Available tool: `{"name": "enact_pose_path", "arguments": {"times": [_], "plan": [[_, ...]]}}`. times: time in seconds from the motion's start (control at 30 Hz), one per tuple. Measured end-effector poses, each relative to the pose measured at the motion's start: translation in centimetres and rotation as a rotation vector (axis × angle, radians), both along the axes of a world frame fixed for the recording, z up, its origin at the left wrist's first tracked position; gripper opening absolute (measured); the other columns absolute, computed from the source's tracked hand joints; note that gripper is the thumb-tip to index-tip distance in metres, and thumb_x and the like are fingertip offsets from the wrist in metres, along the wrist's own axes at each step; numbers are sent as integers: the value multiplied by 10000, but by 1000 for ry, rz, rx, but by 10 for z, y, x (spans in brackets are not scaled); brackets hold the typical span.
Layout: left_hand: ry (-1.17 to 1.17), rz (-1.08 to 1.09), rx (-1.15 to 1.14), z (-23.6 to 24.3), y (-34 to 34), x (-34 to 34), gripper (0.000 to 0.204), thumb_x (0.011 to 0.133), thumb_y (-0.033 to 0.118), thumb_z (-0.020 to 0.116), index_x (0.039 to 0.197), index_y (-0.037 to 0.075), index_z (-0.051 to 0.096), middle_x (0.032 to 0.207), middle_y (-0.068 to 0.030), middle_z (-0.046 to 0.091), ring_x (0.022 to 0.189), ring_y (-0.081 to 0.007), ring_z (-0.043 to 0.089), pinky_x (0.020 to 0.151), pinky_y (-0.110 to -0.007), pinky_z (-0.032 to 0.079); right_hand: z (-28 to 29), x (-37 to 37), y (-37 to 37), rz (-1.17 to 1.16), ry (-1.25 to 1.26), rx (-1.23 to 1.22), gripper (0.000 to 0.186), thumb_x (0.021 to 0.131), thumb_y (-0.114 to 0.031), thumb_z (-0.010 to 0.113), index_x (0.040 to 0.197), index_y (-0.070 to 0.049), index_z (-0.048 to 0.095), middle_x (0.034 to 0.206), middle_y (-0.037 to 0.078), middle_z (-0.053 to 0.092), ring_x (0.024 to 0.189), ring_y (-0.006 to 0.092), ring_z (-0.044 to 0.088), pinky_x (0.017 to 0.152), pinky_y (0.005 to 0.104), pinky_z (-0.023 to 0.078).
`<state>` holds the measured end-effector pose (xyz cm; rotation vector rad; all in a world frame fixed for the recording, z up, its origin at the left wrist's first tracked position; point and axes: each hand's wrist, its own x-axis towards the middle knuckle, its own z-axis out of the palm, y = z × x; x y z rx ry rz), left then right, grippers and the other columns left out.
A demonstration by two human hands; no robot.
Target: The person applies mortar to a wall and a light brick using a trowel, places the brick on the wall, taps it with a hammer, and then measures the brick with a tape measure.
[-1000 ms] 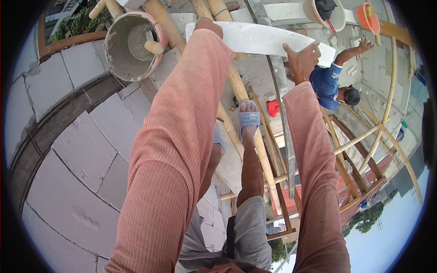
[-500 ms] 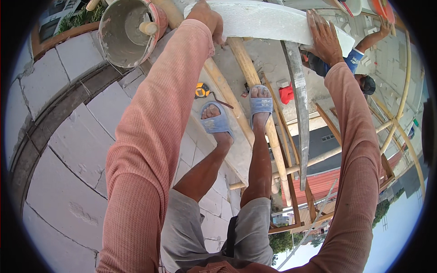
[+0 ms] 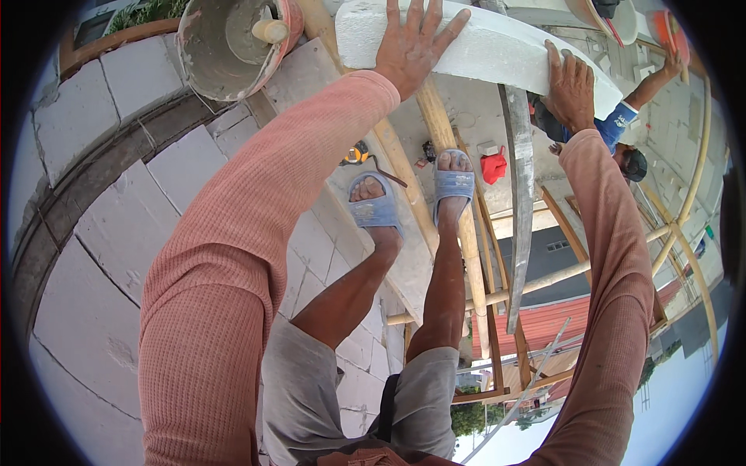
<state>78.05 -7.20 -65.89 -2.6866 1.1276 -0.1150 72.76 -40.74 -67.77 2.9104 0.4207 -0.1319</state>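
Note:
A long white lightweight building block [image 3: 497, 48] lies across the top of the view, its shape bent by the lens. My left hand [image 3: 416, 50] rests on its left part, open, with the fingers spread flat over the surface. Near the block's right end is my right hand [image 3: 571, 89], its fingers slightly bent and laid on the face, not wrapped round it. Left of the block stands a mortar-smeared bucket [image 3: 225, 58] with a wooden handle [image 3: 270, 31] sticking out. What bears the block is mostly hidden.
My sandalled feet stand on a board and bamboo pole [image 3: 475, 256] high above lower ground. A yellow tape measure [image 3: 356, 152] lies by my left foot. A grey beam [image 3: 519, 202] runs at right. Below, a co-worker in a blue shirt [image 3: 618, 120] reaches toward an orange bucket [image 3: 670, 35].
My left hand has let go of the block's left end and moved right, now flat on it. The right hand stays on the block, its fingers more bent. The view has shifted slightly.

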Motion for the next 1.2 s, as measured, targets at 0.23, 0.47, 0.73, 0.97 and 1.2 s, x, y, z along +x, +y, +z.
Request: {"name": "enact_pose_path", "arguments": {"times": [0.23,0.47,0.73,0.97,1.2], "plan": [[57,16,-33,-13,12,2,1011,800,205,778,1619,204,186,1284,-151,516,1202,-313,501,1032,-532,353,23,-17,21,-28,50,14,1159,646,-224,848,1610,-193,205,1287,171,502,1176,376,503,1037,496,377],[248,-247,-134,76,5,-16,970,776,206,806,1593,195,284,1267,-143,561,1209,-310,522,1052,-521,370,136,-97,32,-163,271,72,1216,609,-261,907,1590,-97,208,1291,193,482,1168,384,494,1023,504,382],[573,-314,-292,246,36,-108,755,875,208,671,1558,194,350,1249,-150,570,1218,-317,536,1043,-500,385,352,-220,77,-299,528,100,1244,544,-283,933,1556,-24,257,1203,198,476,1085,387,483,970,530,361],[705,-373,-370,416,83,-163,779,870,145,624,1572,202,291,1279,-143,544,1241,-305,530,1094,-536,364,579,-276,141,-322,635,80,1102,643,-382,863,1528,-12,320,1179,203,492,1052,389,499,951,554,363],[626,-412,-343,568,103,-165,819,818,166,672,1556,221,320,1233,-109,540,1202,-288,525,1108,-538,357,710,-305,179,-389,517,58,1113,651,-419,854,1536,-22,308,1204,210,494,1082,382,499,973,549,355]]}}
